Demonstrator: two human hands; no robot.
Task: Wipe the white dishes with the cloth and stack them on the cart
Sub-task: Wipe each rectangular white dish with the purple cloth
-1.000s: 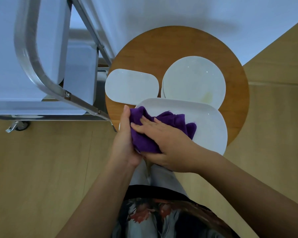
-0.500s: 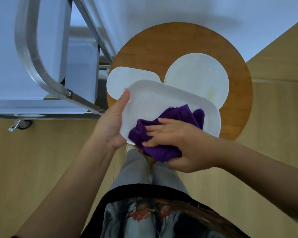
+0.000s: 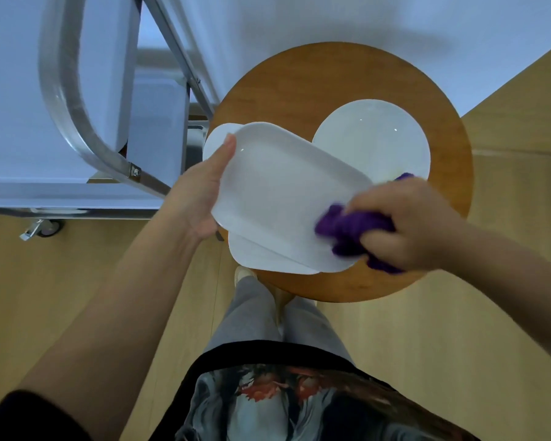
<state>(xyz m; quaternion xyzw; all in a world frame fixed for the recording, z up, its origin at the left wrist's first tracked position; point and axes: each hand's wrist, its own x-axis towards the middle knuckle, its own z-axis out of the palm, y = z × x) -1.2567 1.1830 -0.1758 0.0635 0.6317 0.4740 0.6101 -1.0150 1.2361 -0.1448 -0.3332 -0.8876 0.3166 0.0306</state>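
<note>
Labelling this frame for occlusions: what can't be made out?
Head view only:
- Small dish: mostly behind the held dish.
- Second dish beneath it: only an edge shows.
- Cloth: partly inside the blurred right hand.
- Cart: cut by frame edges.

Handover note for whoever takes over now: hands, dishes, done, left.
Left hand holds the rectangular dish by its left edge, lifted over the round table.
Right hand grips the purple cloth against the dish's right end.
Another rectangular dish lies beneath; a small dish shows behind; the round plate rests on the table.
Done: no dish visibly on the cart.
Left: finish wiping, stack all.
</note>
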